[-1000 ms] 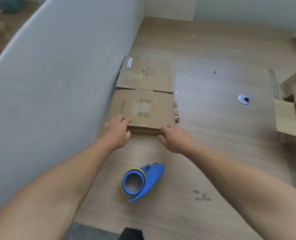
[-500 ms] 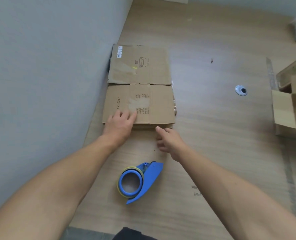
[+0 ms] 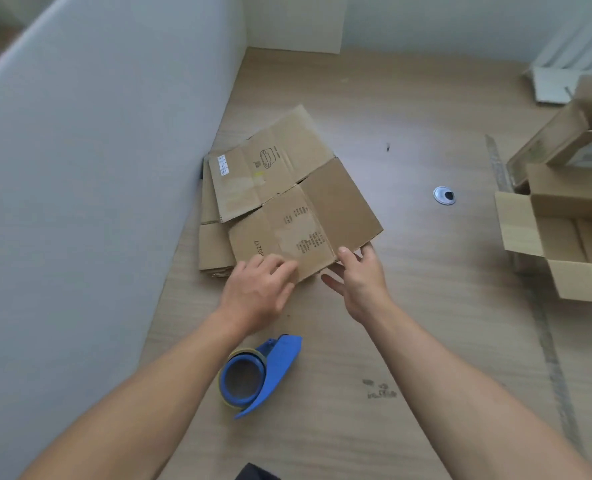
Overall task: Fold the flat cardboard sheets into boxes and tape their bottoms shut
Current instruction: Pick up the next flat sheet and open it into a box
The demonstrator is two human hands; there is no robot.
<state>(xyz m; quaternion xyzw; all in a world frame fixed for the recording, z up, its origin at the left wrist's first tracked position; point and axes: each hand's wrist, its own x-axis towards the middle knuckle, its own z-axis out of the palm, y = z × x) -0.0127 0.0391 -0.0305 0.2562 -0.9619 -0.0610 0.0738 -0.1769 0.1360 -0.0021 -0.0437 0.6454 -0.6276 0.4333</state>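
A flat brown cardboard sheet (image 3: 294, 199) with printed text lies askew on top of a stack of flat sheets (image 3: 213, 244) by the left wall. Its near edge is lifted. My left hand (image 3: 260, 289) grips that near edge, fingers on top. My right hand (image 3: 357, 275) holds the near right corner, thumb on top and fingers underneath. A blue tape dispenser (image 3: 260, 372) with a roll of tape lies on the wooden surface just below my hands.
A grey partition wall (image 3: 97, 202) runs along the left. Open cardboard boxes (image 3: 564, 233) stand at the right edge. A round metal grommet (image 3: 444, 195) sits in the wooden surface (image 3: 409, 306) between stack and boxes.
The top sheet has been lifted off the stack at its near edge and swung clockwise toward the right. Both hands now hold it; before, they rested at the stack's near edge.
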